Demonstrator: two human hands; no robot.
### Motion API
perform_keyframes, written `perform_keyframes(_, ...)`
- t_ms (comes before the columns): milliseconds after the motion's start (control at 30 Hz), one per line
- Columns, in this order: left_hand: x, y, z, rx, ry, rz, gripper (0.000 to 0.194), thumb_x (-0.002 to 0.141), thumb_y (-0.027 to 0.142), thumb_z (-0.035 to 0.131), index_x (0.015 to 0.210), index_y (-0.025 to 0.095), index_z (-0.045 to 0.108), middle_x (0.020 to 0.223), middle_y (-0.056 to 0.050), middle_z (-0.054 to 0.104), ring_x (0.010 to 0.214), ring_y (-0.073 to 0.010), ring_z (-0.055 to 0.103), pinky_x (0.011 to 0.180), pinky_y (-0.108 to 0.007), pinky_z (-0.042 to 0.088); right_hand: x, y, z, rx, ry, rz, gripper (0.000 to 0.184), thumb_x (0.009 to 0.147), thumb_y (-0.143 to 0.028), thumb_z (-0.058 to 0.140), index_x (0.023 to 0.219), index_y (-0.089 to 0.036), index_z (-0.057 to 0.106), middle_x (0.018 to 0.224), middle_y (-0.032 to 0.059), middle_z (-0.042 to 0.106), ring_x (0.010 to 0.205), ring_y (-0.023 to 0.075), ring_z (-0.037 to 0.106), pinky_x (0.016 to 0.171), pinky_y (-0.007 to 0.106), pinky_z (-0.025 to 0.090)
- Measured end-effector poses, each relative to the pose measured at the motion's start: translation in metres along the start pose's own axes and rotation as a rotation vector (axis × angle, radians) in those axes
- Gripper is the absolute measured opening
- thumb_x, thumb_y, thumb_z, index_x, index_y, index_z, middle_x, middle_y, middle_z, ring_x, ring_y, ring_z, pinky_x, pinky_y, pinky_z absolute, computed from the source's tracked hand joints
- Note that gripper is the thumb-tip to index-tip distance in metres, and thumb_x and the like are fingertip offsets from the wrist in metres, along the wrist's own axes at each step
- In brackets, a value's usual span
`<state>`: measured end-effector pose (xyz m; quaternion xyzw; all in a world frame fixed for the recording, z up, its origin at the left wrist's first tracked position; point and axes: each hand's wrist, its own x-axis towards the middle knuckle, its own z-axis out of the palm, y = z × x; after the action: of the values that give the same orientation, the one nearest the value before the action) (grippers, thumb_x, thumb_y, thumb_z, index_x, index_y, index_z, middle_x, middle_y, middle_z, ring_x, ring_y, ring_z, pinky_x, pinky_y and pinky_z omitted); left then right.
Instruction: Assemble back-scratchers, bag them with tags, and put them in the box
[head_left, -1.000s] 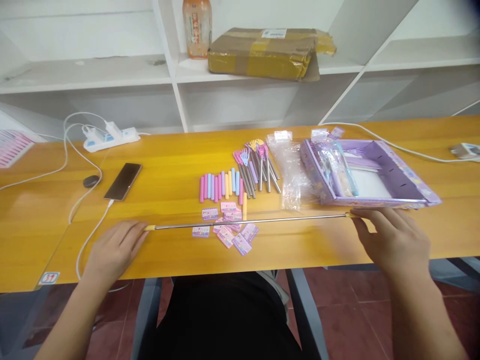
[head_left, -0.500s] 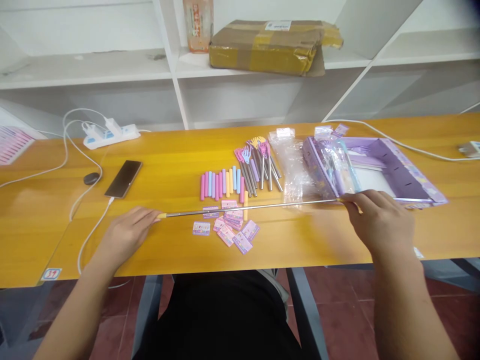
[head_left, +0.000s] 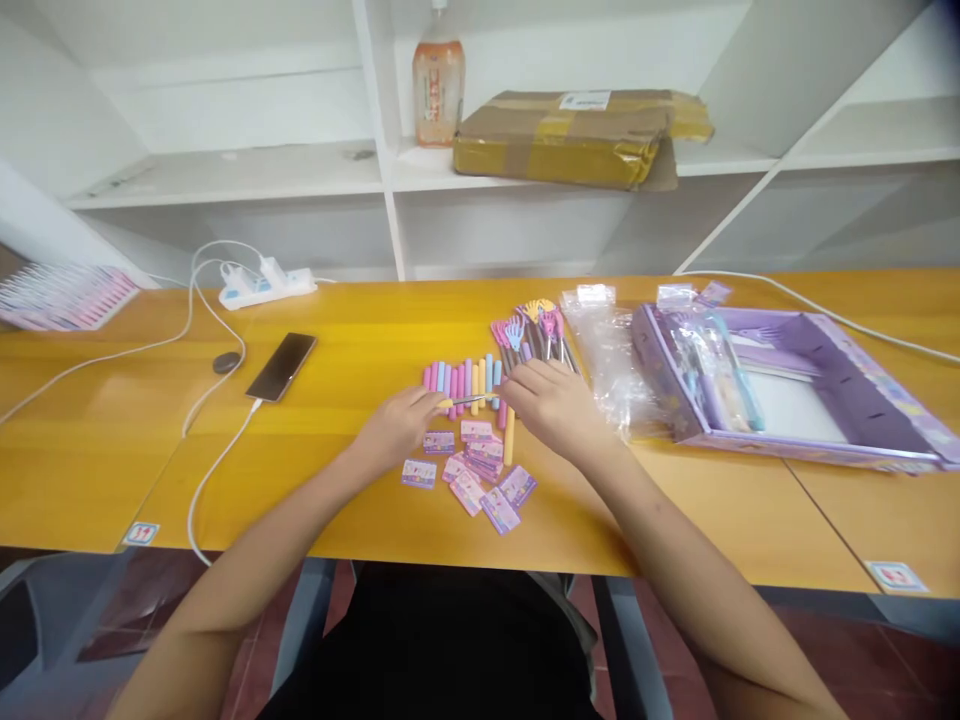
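Observation:
Between my hands is a telescopic back scratcher (head_left: 469, 399), its metal rod now short, with yellow at its ends. The fingers of my left hand (head_left: 401, 425) are closed on the left end. My right hand (head_left: 551, 400) pinches the right end and hides the head. Just behind lies a row of pink, blue, purple and yellow handle tubes (head_left: 459, 385); a single yellow tube (head_left: 510, 437) lies in front. More back scratchers with hand-shaped heads (head_left: 541, 312) are bunched behind my right hand, partly covered. Small printed cards (head_left: 480, 465) are scattered below my hands.
To the right are clear plastic bags (head_left: 611, 350) and a purple open box (head_left: 847, 445) with a bagged set inside. At left lie a phone (head_left: 282, 367) on a cable and a power strip (head_left: 268, 288). A taped carton (head_left: 562, 140) and a bottle (head_left: 439, 90) stand on the shelf.
My hands have come together from far apart, and the back scratcher's long rod has slid down to a short length. The camera view has shifted slightly.

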<state>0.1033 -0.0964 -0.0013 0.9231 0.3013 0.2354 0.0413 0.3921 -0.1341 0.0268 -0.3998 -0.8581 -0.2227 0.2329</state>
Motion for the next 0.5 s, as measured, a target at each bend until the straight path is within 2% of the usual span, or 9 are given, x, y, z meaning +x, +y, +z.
perform_keyframes(100,-0.010,-0.014,0.007,-0.071,0.004,-0.016,0.035,0.118,0.033,0.043,0.123,0.016,0.073,0.107,-0.010,0.076,0.095,-0.0213,0.073,0.086,-0.036,0.060,-0.014,0.010,0.019,0.088,0.027,0.010,0.022,0.111,-0.013,0.056,0.099,-0.020,0.072,0.088,0.0046,0.069,0.085,0.0211,0.054,0.076,0.036,0.034)
perform_keyframes(233,-0.019,-0.020,0.011,-0.126,-0.025,-0.025,0.032,0.117,0.034,0.047,0.127,0.017,0.073,0.109,-0.009,0.077,0.097,-0.0199,0.074,0.087,-0.033,0.060,-0.028,0.012,0.043,0.235,0.056,0.036,0.019,0.112,-0.019,0.057,0.104,-0.020,0.073,0.091,0.0045,0.074,0.087,0.0196,0.062,0.080,0.035,0.039)
perform_keyframes(300,-0.022,-0.020,0.011,-0.138,-0.021,-0.019,0.031,0.116,0.034,0.049,0.128,0.018,0.073,0.111,-0.009,0.077,0.100,-0.0203,0.074,0.089,-0.034,0.060,-0.031,0.011,0.046,0.308,0.050,0.044,0.015,0.111,-0.022,0.060,0.107,-0.020,0.074,0.093,0.0044,0.075,0.091,0.0201,0.066,0.082,0.035,0.043)
perform_keyframes(400,-0.026,-0.020,0.009,-0.168,-0.030,-0.033,0.030,0.116,0.034,0.050,0.128,0.019,0.073,0.111,-0.008,0.077,0.102,-0.0199,0.075,0.090,-0.033,0.060,-0.034,0.015,0.039,0.373,0.007,0.090,0.016,0.109,-0.035,0.065,0.110,-0.022,0.074,0.101,0.0067,0.078,0.098,0.0227,0.070,0.086,0.037,0.048)
perform_keyframes(433,-0.026,-0.021,0.009,-0.171,-0.037,-0.044,0.030,0.116,0.034,0.050,0.128,0.019,0.073,0.111,-0.008,0.077,0.102,-0.0198,0.075,0.090,-0.033,0.060,-0.036,0.020,0.035,0.348,0.001,0.158,0.020,0.109,-0.038,0.064,0.108,-0.021,0.074,0.102,0.0080,0.078,0.097,0.0235,0.071,0.086,0.037,0.049)
perform_keyframes(500,-0.027,-0.023,0.009,-0.164,-0.050,-0.069,0.030,0.116,0.034,0.049,0.129,0.019,0.072,0.112,-0.008,0.077,0.102,-0.0200,0.075,0.090,-0.033,0.060,-0.043,0.035,0.026,0.184,0.012,0.439,0.029,0.109,-0.042,0.058,0.105,-0.019,0.075,0.104,0.0120,0.076,0.090,0.0251,0.071,0.081,0.039,0.051)
